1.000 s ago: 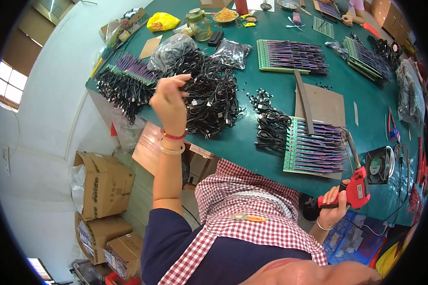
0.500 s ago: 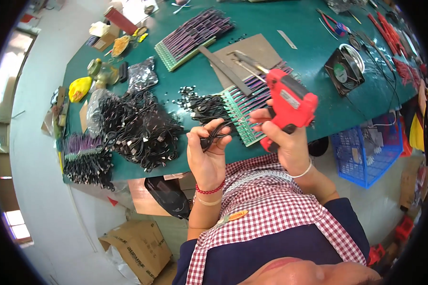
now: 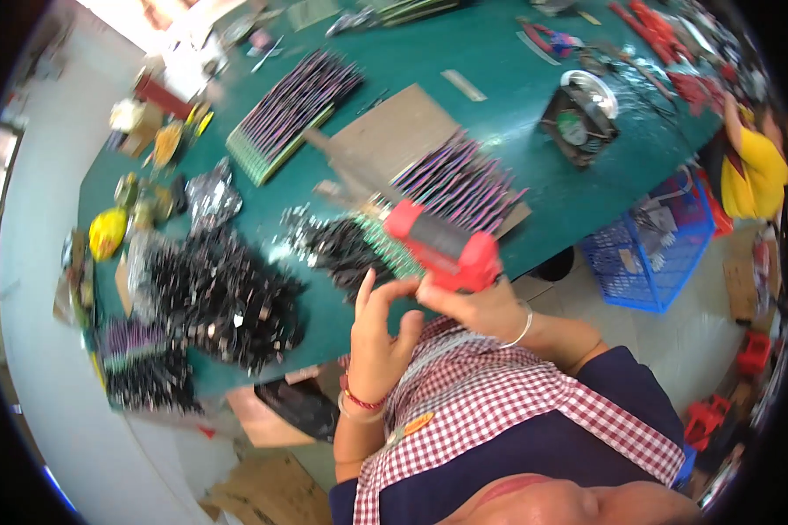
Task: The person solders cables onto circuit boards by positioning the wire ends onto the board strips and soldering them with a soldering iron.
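My right hand point(image 3: 477, 308) is wrapped round a red and black soldering gun point(image 3: 446, 249), whose blurred front end points away to the left over green circuit boards point(image 3: 392, 247). Close beside it, my left hand point(image 3: 378, 341) is raised with thumb and fingers apart, and nothing shows in it. Its fingertips come up near the right hand's fingers; whether they touch I cannot tell. Beyond the hands lies a small bunch of black cables point(image 3: 346, 249). Purple and black wires point(image 3: 460, 184) fan out behind the boards, and a metal bar point(image 3: 350, 171) rests across a brown cardboard sheet point(image 3: 394, 127).
A large heap of black cables point(image 3: 223, 302) covers the table's left front. Farther back lies another board with purple wires point(image 3: 293, 109). A small fan point(image 3: 578, 127) stands at right, above a blue plastic basket point(image 3: 652, 249) on the floor. Another person in yellow point(image 3: 753, 175) is at far right.
The black cable has gone from my left hand, whose fingers have spread. The soldering gun has swung left and lower over the boards. The whole view has shifted and turned.
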Motion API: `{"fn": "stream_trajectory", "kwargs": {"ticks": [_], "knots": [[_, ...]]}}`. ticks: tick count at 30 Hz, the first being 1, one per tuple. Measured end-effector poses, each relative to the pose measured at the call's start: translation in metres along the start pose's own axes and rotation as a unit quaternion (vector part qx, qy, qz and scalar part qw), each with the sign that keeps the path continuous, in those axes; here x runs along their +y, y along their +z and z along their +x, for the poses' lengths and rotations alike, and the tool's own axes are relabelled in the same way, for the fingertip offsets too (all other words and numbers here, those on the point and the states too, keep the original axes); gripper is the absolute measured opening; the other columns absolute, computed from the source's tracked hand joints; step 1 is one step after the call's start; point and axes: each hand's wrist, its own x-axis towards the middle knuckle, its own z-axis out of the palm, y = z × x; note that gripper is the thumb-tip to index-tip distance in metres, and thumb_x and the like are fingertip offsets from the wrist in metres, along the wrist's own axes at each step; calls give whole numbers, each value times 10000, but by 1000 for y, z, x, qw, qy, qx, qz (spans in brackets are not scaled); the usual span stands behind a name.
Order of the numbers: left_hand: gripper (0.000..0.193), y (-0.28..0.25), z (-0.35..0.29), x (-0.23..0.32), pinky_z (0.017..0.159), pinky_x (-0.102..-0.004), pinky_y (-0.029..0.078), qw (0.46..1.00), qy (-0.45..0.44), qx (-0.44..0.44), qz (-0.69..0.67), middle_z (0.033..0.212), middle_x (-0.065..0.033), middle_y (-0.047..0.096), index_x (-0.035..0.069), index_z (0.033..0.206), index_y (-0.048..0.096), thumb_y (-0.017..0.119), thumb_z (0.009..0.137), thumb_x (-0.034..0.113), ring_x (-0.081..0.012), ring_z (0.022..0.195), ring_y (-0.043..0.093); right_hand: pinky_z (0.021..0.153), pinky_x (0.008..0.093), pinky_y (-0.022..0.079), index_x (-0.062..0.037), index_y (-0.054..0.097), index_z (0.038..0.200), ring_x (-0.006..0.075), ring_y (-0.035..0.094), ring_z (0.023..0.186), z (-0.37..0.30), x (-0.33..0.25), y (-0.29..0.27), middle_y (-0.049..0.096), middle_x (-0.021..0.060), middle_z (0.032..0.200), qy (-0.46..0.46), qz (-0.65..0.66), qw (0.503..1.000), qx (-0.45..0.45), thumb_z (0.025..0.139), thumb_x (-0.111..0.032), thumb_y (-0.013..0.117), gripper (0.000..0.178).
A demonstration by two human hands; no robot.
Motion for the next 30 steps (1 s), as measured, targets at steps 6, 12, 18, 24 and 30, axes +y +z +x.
{"fn": "stream_trajectory", "kwargs": {"ticks": [6,12,18,24,30], "knots": [[66,27,-18,-6,551,-255,460,968,-212,38,-131,712,-90,582,-25,916,497,549,879,-7,-117,597,569,600,239,449,-19,550,984,31,518,663,2,6,4,567,-21,715,-73,-38,996,43,776,-74,684,254],[93,32,-18,-16,516,-239,451,975,-138,30,-172,738,-62,570,-16,949,473,484,956,76,-96,568,551,618,239,463,-18,566,991,43,547,669,2,25,3,597,-9,731,-94,-50,991,76,785,-73,694,249],[163,16,0,-19,457,-167,352,905,-250,-47,-340,672,-11,543,13,971,524,415,994,133,-36,506,437,655,248,490,-21,622,862,78,599,707,11,-1,-3,636,4,774,-70,-49,996,34,820,-66,687,89],[82,18,3,-12,490,-212,424,915,-259,-13,-308,669,-42,616,-12,899,520,524,920,67,-66,534,535,576,236,456,17,481,1159,97,554,635,16,6,2,585,29,797,-59,-60,994,72,816,4,634,376],[59,12,-2,-22,539,-234,446,943,-234,23,-236,670,-52,609,-15,852,530,565,870,30,-83,589,564,578,225,459,16,517,1136,95,572,667,19,2,-7,606,38,845,-67,50,993,86,820,-12,649,344]]}}
